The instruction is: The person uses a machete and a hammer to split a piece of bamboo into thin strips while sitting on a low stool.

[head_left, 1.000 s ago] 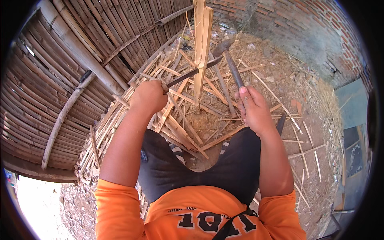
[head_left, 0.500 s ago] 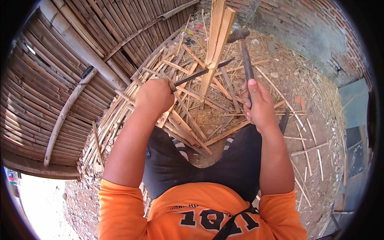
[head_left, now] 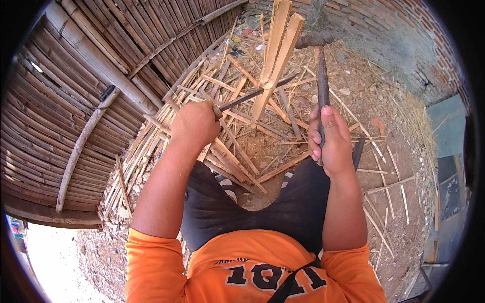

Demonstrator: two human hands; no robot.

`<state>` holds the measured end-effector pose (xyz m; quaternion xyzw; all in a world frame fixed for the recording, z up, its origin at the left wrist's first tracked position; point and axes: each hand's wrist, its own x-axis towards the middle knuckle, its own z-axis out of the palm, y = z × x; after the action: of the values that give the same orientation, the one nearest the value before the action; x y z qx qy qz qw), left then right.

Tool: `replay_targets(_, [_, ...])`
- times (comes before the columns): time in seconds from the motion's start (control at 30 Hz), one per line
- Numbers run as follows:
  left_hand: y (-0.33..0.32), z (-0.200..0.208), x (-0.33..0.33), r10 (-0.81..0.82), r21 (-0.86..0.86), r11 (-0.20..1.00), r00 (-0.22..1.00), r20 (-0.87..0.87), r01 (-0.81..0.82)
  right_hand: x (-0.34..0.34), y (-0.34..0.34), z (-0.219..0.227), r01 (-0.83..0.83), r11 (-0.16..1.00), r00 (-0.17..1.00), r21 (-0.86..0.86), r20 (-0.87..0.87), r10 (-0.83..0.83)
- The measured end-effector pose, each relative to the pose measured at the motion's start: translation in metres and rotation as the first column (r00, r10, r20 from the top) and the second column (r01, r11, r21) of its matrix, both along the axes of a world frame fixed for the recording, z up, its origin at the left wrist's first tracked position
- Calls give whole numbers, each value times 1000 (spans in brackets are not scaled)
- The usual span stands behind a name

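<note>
A: ok so I'm standing here too, but what exactly is stuck in what?

B: The knife (head_left: 242, 99) is in the split of the wood (head_left: 283, 58). Blade goes in one side, hides for a bit, and the tip pokes out the other. The wood's tilted, top leaning right, and its two parts gape apart up there. Lower end's down among the litter, can't tell if it touches anything.

A: And the hands?

B: Right hand (head_left: 333, 139) has its fingers (head_left: 313, 136) clamped on the handle of the hammer (head_left: 323, 81), thumb up along it. Hammer head is just beside the upper wood, couldn't swear whether they touch. Left hand (head_left: 194, 123) is wrapped tight round the knife's handle, though mostly I see the back of it.

A: What's the floor like?

B: Dirt ground (head_left: 404, 166), with pale sticks (head_left: 230, 160) everywhere, thickest along the bamboo wall (head_left: 45, 131) on the left. Straw (head_left: 364, 70) further back.

A: Rest of the place?

B: Brick wall (head_left: 389, 30) at the far right, bluish panels (head_left: 447, 129) below it. The person's got dark trousers (head_left: 262, 219), knees apart, and an orange shirt (head_left: 247, 242) with a black strap (head_left: 288, 287) across it.
</note>
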<state>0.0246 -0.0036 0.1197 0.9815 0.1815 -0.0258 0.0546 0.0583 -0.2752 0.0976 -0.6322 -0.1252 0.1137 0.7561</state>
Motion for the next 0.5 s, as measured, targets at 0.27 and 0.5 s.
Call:
replay_targets(0.27, [0, -4, 3, -11, -1, 1000, 999, 30, 11, -4, 1, -12, -4, 984, 998, -177, -57, -6])
replay_targets(0.5, [-5, -3, 3, -18, -16, 1000, 999, 49, 19, 5, 1, -37, 10, 986, 991, -167, -129, -32])
